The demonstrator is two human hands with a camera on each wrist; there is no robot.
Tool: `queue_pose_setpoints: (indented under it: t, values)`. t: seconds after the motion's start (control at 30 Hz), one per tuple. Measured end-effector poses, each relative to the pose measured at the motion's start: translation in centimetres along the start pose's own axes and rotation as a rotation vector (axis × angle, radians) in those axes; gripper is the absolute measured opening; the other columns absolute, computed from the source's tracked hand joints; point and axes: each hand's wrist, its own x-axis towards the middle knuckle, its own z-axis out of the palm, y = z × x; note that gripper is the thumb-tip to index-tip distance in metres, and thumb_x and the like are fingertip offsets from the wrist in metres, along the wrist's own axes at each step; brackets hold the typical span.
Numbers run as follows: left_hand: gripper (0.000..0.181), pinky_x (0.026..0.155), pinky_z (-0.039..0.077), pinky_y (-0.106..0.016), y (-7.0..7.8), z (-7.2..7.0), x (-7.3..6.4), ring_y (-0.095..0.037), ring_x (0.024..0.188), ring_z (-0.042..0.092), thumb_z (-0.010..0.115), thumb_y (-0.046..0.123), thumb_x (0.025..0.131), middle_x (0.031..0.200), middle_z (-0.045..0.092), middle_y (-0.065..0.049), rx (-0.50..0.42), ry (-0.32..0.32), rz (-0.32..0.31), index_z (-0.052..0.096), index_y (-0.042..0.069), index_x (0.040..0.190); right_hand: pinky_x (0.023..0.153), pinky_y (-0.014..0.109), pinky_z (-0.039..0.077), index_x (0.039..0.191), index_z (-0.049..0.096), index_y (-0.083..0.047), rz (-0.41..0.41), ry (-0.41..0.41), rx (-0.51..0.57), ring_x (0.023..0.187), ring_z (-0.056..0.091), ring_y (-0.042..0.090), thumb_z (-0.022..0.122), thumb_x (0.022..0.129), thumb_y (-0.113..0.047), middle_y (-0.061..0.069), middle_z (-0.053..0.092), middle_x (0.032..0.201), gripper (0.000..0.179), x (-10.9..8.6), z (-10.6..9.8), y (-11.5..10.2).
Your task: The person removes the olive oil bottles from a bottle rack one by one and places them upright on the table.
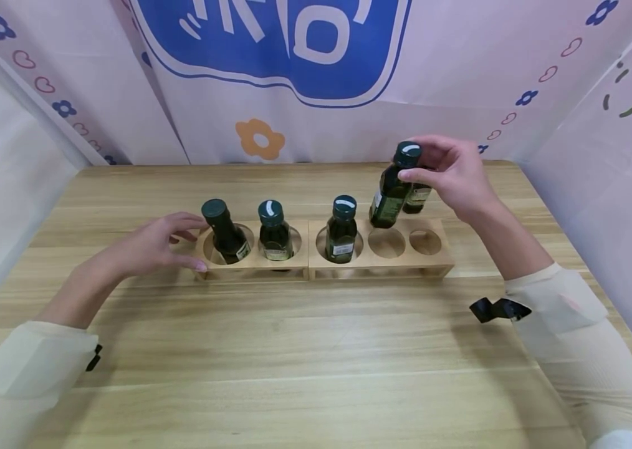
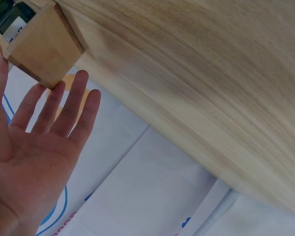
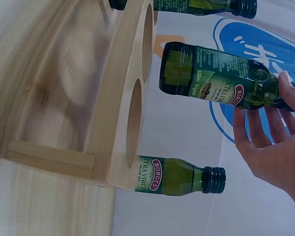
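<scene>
My right hand (image 1: 453, 174) pinches a small green olive oil bottle (image 1: 390, 196) near its cap, between thumb and fingers. In the head view the bottle's base overlaps the back rim of a round hole in the wooden bottle rack (image 1: 307, 274); the right wrist view shows the base apart from the rack. My left hand (image 1: 153, 246) rests at the rack's left end, thumb at the front corner, other fingers fairly straight towards the back. Beside it a dark-capped bottle (image 1: 228, 234) leans in the first hole. Two more bottles, one left-centre (image 1: 275, 234) and one mid-rack (image 1: 342, 231), stand in holes.
Behind the rack's right end stands another olive oil bottle (image 1: 417, 198), partly hidden by the held one. The rack's rightmost hole (image 1: 425, 242) holds nothing. A printed cloth (image 1: 209, 118) hangs along the back edge of the wooden table (image 1: 316, 374).
</scene>
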Motion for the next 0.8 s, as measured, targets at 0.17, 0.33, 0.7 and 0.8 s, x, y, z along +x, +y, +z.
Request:
queue_pose_setpoints:
  t: [0.17, 0.33, 0.7, 0.8]
  values:
    - [0.083, 0.103, 0.046, -0.069, 0.0, 0.0, 0.0, -0.048, 0.123, 0.059, 0.089, 0.024, 0.084, 0.149, 0.047, -0.032, -0.004, 0.005, 0.008, 0.046, -0.011, 0.146, 0.079, 0.021, 0.06, 0.113, 0.077, -0.004, 0.011, 0.015, 0.025, 0.086, 0.073, 0.013, 0.076, 0.084, 0.017, 0.0, 0.079, 0.096, 0.036, 0.6, 0.1, 0.3]
    - [0.083, 0.103, 0.045, -0.069, 0.0, 0.0, 0.0, -0.049, 0.123, 0.059, 0.089, 0.024, 0.085, 0.149, 0.047, -0.032, -0.005, 0.003, 0.006, 0.046, -0.012, 0.146, 0.08, 0.021, 0.059, 0.114, 0.076, -0.004, 0.02, 0.028, 0.013, 0.087, 0.073, 0.014, 0.076, 0.084, 0.016, -0.001, 0.08, 0.098, 0.036, 1.0, 0.2, 0.7]
    - [0.083, 0.103, 0.046, -0.068, 0.0, 0.0, 0.0, -0.048, 0.123, 0.059, 0.089, 0.024, 0.084, 0.149, 0.047, -0.031, 0.0, 0.003, 0.005, 0.047, -0.011, 0.146, 0.078, 0.019, 0.059, 0.112, 0.078, -0.004, 0.015, 0.069, 0.016, 0.085, 0.073, 0.011, 0.075, 0.083, 0.019, -0.003, 0.079, 0.094, 0.036, 2.0, 0.5, 1.6]
    - [0.083, 0.103, 0.046, -0.069, -0.1, 0.0, 0.0, -0.048, 0.123, 0.059, 0.089, 0.024, 0.084, 0.149, 0.048, -0.031, -0.004, 0.004, 0.005, 0.047, -0.01, 0.146, 0.078, 0.019, 0.058, 0.113, 0.077, -0.004, 0.033, 0.076, -0.002, 0.086, 0.072, 0.01, 0.076, 0.084, 0.018, -0.005, 0.078, 0.093, 0.036, 2.3, 0.7, 1.8]
